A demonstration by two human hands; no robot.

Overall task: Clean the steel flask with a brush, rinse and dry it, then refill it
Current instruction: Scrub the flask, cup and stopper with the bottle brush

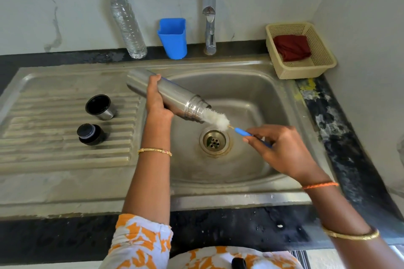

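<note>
My left hand (155, 98) grips the steel flask (175, 94) around its middle and holds it tilted over the sink basin (251, 94), mouth pointing down to the right. My right hand (282, 148) pinches the blue handle of a bottle brush (220, 120). The brush's white bristles sit partly inside the flask's mouth, just above the drain (214, 141). The flask's steel cup lid (100, 107) and black stopper (90, 134) stand on the ribbed drainboard to the left.
A clear water bottle (127, 26) with a green cap and a blue plastic cup (172, 38) stand against the back wall. The tap (209, 15) rises behind the basin. A beige basket (310, 63) holding a dark red cloth (291, 47) sits at the back right.
</note>
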